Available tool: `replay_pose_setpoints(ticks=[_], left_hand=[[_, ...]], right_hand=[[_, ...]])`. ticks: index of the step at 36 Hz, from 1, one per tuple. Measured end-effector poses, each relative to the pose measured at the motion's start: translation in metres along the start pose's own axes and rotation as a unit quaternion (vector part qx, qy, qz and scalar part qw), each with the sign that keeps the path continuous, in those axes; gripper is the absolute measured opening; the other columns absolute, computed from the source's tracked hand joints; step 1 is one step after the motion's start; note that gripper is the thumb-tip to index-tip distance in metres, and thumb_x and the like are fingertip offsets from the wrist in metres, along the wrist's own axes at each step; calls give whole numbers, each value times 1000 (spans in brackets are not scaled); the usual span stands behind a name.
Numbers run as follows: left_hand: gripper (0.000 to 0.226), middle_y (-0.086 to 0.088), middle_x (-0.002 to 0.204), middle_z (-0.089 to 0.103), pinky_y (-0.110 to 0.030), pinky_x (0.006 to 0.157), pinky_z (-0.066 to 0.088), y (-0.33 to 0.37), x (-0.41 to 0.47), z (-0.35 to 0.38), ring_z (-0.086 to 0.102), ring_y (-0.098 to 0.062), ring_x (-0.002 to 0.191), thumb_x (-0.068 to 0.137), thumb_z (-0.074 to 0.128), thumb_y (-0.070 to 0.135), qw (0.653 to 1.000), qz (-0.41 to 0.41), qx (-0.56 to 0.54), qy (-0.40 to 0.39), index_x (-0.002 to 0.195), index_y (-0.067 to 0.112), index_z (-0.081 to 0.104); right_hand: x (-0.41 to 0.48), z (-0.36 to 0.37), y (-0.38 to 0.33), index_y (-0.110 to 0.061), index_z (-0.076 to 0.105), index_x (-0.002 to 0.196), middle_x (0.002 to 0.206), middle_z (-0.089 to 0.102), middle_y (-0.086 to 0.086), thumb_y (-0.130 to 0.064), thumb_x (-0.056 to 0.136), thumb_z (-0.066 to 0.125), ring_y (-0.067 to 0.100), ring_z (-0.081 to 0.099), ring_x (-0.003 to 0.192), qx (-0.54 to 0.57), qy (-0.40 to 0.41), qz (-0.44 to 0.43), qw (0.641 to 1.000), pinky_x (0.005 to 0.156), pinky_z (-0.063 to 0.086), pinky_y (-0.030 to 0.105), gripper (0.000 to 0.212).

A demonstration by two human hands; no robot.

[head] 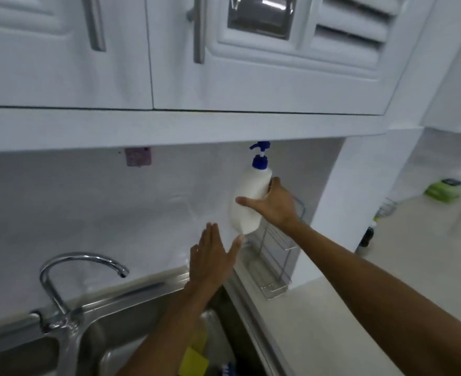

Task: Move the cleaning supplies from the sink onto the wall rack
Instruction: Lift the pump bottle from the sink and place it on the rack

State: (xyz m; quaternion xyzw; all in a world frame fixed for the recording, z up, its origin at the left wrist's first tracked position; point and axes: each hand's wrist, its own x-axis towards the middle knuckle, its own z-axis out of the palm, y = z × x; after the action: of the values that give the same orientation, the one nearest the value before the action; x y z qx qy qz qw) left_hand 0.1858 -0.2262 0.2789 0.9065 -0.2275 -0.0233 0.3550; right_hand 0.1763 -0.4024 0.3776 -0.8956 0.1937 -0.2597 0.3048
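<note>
My right hand [274, 204] grips a white pump bottle [248, 202] with a blue pump head, held upright against the white wall just above the wire wall rack [275, 256]. My left hand [213, 256] is flat with fingers apart just below the bottle, its thumb touching the bottle's lower edge. The rack is a chrome wire basket fixed in the corner beside the sink [131, 321]. In the right basin, under my left forearm, lie a yellow sponge [194, 359] and something blue and white [228, 370], mostly hidden.
A chrome tap [69, 280] arches over the sink at left. White wall cupboards [196, 55] hang low overhead, close above the pump head. A pale counter [319, 329] runs right of the sink. A dark bottle [366, 236] and green packs [442, 189] sit beyond the pillar.
</note>
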Motion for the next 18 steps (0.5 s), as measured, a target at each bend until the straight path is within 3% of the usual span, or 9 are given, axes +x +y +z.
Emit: replay_pose_setpoints(ticks=[4, 8, 18], left_hand=[[95, -4, 170, 10, -49, 123, 15, 41, 30, 13, 16, -26, 155, 91, 20, 80, 1000, 17, -18, -11, 162, 18, 7], [96, -5, 171, 6, -49, 123, 12, 62, 60, 36, 12, -25, 156, 90, 19, 80, 998, 18, -37, -55, 162, 17, 5], [96, -8, 170, 6, -53, 122, 8, 59, 106, 89, 15, -28, 155, 92, 20, 79, 995, -3, -54, -81, 162, 15, 4]], right_hand=[[31, -28, 15, -12, 47, 124, 114, 64, 1, -67, 60, 82, 22, 65, 97, -6, 27, 11, 1000, 74, 57, 34, 92], [62, -36, 34, -9, 43, 129, 119, 63, 5, -64, 59, 84, 27, 65, 103, -12, 45, 32, 998, 76, 58, 36, 97], [96, -2, 70, -13, 35, 140, 128, 58, 5, -73, 53, 78, 25, 62, 112, -41, 37, 36, 998, 85, 58, 41, 114]])
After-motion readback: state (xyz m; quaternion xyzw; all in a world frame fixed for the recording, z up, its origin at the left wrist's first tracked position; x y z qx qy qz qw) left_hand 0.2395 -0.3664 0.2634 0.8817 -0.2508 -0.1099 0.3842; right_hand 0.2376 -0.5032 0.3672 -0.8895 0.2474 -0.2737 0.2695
